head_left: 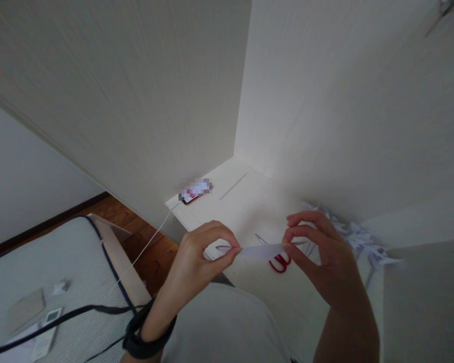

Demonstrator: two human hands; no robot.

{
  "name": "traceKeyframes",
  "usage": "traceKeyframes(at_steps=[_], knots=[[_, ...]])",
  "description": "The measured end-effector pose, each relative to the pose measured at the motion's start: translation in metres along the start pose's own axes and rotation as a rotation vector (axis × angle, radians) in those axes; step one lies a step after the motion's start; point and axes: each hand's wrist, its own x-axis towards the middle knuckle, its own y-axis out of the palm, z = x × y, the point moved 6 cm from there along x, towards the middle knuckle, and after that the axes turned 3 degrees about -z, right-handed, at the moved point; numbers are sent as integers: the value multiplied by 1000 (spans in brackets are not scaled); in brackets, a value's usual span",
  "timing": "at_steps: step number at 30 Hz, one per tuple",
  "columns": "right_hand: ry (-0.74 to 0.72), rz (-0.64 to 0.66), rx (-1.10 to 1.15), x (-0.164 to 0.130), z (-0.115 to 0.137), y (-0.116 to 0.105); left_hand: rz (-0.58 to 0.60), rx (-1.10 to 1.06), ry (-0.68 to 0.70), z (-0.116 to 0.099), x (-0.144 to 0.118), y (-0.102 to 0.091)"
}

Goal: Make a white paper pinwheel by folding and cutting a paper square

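A small strip of white paper point(260, 251) is stretched between my two hands, above the pale desk surface. The thumb and forefinger of my left hand point(208, 249) pinch one end, and a curled tip of paper sticks out inside that grip. My right hand point(321, 252) pinches the other end between thumb and fingers, its upper fingers bent. Just behind the strip, scissors with red handles point(281, 264) lie on the desk, partly covered by the paper. A heap of cut white paper pieces point(357, 237) lies beyond my right hand against the wall.
A phone point(196, 191) with a white cable point(151, 240) lies at the desk's left edge. Near it is a thin pale strip point(233, 186). Walls point(204, 101) enclose the desk's back corner. At left, a mattress point(79, 252) carries several small items and a black strap point(71, 313).
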Motion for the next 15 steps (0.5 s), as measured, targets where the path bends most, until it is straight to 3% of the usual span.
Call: traceKeyframes(at_steps=[5, 8, 12, 15], knots=[[-24, -83, 13, -5, -19, -25, 19, 20, 14, 12, -6, -19], [-4, -146, -62, -7, -27, -36, -35, 15, 3, 21, -10, -33], [28, -61, -22, -4, -20, -17, -131, 14, 64, 12, -8, -33], [60, 18, 41, 0, -6, 6, -70, 66, 100, -1, -3, -13]])
